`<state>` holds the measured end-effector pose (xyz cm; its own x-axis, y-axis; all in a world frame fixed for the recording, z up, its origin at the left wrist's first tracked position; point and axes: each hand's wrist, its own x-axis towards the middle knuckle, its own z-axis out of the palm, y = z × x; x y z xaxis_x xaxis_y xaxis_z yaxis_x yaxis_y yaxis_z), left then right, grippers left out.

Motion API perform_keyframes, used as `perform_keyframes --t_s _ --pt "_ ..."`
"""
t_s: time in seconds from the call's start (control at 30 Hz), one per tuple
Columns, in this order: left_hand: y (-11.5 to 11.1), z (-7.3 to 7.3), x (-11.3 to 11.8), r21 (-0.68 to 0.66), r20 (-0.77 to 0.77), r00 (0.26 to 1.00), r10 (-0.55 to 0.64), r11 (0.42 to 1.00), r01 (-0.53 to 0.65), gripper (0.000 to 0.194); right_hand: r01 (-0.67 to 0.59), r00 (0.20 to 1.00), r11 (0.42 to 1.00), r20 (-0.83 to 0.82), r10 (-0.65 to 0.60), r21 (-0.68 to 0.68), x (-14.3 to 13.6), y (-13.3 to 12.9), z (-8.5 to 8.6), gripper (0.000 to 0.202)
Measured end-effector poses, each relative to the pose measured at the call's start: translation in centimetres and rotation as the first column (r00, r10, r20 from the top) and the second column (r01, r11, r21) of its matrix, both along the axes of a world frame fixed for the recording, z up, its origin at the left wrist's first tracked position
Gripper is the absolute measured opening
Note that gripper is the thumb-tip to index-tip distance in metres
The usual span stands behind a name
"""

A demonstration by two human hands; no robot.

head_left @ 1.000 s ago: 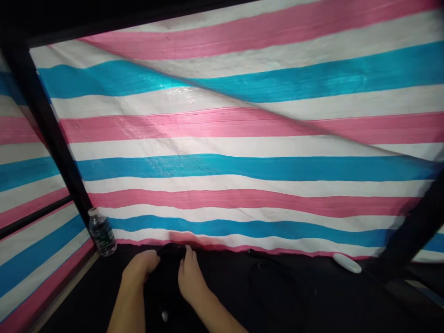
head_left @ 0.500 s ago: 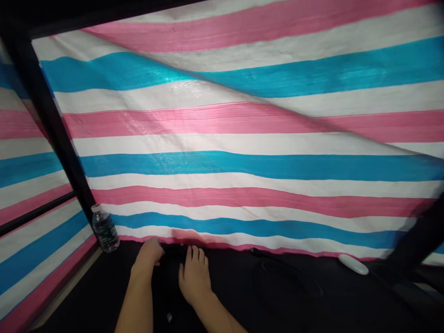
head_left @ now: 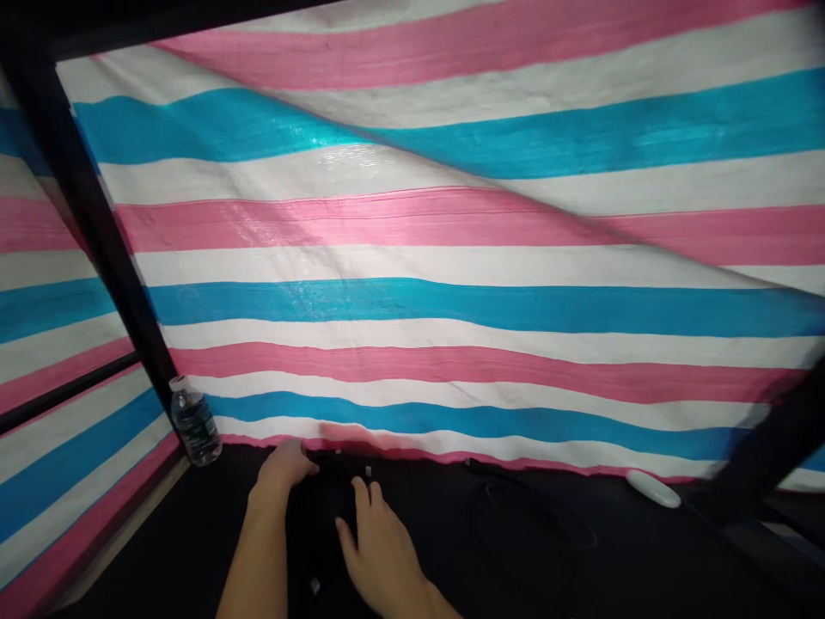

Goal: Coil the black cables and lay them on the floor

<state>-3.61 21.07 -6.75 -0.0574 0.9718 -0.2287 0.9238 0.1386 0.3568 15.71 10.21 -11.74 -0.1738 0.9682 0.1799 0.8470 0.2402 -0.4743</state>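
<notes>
My left hand (head_left: 288, 465) is at the back of the black surface (head_left: 438, 550), fingers curled round something dark that I cannot make out. Just right of it and lower, my right hand (head_left: 380, 542) has its thumb and fingers apart, with dark material between the two hands. A small pale piece (head_left: 368, 471) shows beyond the right fingertips, and another small pale piece (head_left: 314, 586) lies nearer, left of the right wrist.
A clear bottle (head_left: 194, 423) stands in the left back corner by a black post (head_left: 96, 215). A striped sheet (head_left: 451, 301) hangs behind. Coiled black cable (head_left: 534, 490) and a white oval object (head_left: 653, 488) lie to the right.
My right hand has moved down and slightly right, and its thumb and fingers have spread. My left hand has shifted slightly right. A small pale piece now shows beyond the right fingertips.
</notes>
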Motion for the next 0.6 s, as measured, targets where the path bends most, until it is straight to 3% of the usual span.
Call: perform_keyframes --t_s 0.17,0.37,0.6 --pt "-0.4 1.0 0.4 0.074 0.007 0.999 -0.039 0.997 0.039 0.031 -0.041 0.996 0.998 0.077 0.044 -0.036 0.3 -0.2 0.9 0.054" --pt "-0.4 0.3 0.7 0.112 0.017 1.000 -0.003 0.994 0.001 0.026 -0.078 0.991 0.992 0.102 0.088 -0.098 0.2 0.1 0.7 0.055" --pt "1.0 -0.5 1.0 0.078 -0.038 0.997 0.062 0.995 -0.059 0.024 -0.139 0.987 0.966 0.047 0.153 -0.219 0.0 -0.8 0.9 0.103"
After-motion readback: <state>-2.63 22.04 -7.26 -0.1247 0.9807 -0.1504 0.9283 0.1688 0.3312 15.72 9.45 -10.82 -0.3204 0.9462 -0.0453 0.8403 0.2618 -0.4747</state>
